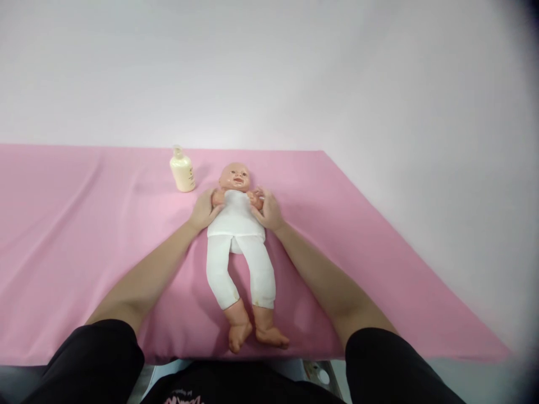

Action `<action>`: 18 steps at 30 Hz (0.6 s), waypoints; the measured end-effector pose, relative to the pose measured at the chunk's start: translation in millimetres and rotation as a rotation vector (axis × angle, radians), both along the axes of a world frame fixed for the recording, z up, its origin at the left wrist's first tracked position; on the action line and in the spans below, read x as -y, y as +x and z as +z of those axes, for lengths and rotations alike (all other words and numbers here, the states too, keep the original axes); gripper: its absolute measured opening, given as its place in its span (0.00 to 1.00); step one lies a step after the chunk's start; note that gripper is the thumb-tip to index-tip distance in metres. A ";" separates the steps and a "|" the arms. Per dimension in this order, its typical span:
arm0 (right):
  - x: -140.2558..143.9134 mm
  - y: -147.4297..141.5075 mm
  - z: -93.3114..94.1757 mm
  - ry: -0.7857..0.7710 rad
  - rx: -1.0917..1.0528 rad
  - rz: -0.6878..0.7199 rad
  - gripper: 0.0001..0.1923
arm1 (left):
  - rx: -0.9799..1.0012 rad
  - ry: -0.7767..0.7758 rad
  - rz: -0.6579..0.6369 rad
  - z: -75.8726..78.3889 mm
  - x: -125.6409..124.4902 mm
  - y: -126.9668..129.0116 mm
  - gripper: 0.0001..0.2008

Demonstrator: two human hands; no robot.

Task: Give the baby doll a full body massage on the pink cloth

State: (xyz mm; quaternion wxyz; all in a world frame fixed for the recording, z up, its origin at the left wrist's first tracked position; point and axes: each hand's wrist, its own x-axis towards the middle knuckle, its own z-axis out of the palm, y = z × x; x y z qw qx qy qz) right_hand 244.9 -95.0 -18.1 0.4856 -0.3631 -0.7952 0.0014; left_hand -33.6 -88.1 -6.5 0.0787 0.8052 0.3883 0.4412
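Observation:
A baby doll (236,219) in a white top and white leggings lies on its back, its head away from me and its bare feet towards me. My left hand (205,209) curls around the doll's arm on the left, thumb resting against the edge of its top. On the other side, my right hand (269,210) wraps the doll's other arm in the same way, with fingers behind it and thumb in front. Both hands partly hide the doll's arms.
A cream pump bottle (182,173) stands upright to the left of the doll's head. Pink cloth (105,224) covers the table, with its front edge just beyond the doll's feet. Behind the table and to the right rises a plain white wall (269,73).

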 end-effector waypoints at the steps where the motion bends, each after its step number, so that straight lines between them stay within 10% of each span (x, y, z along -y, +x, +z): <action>1: -3.8 0.7 -2.8 -0.034 -0.063 -0.061 0.33 | 0.052 -0.007 0.039 -1.3 -2.8 0.8 0.31; 9: -25.2 16.5 -13.4 -0.276 -0.450 -0.276 0.21 | 0.296 -0.061 0.226 -20.0 -25.4 -8.4 0.34; 18: -30.6 22.1 -20.3 -0.583 -0.427 -0.367 0.28 | 0.220 -0.338 0.256 -25.7 -33.7 -19.7 0.32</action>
